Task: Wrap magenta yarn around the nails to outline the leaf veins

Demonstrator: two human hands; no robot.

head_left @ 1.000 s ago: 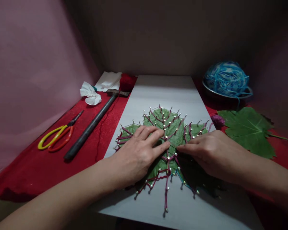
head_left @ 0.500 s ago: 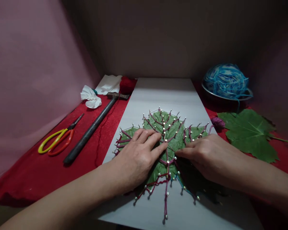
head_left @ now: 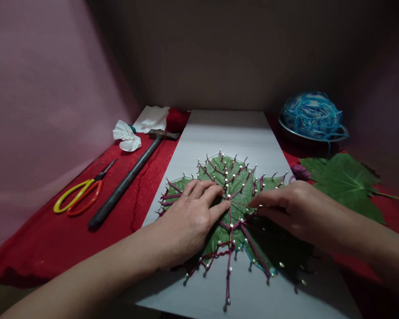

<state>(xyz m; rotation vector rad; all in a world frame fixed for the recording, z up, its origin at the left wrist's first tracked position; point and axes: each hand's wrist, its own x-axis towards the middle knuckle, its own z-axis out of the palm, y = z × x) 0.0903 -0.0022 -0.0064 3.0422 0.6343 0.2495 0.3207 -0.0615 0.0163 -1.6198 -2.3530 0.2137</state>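
Note:
A green leaf [head_left: 213,234] lies on the white board [head_left: 226,133], ringed with silver nails. Purple yarn [head_left: 254,249] is strung between nails along the veins, with red and blue yarn at the lower edge. My left hand [head_left: 191,221] rests flat on the leaf's left half, fingers apart, thumb tip beside a central nail [head_left: 229,197]. Above the leaf's right side, my right hand [head_left: 287,208] has thumb and forefinger pinched together on a thin strand that runs from the central nail. The strand's far end is hidden behind this hand.
To the left lie a hammer [head_left: 129,179], scissors [head_left: 83,195], crumpled tissue [head_left: 128,137] and red yarn [head_left: 177,120] on red cloth [head_left: 53,248]. At right, blue yarn [head_left: 312,115] fills a metal bowl [head_left: 295,130], near a loose leaf [head_left: 346,179] and a purple yarn ball [head_left: 301,172].
My right hand has moved a little up and to the right, drawing the strand away from the central nail. The left hand stays in place.

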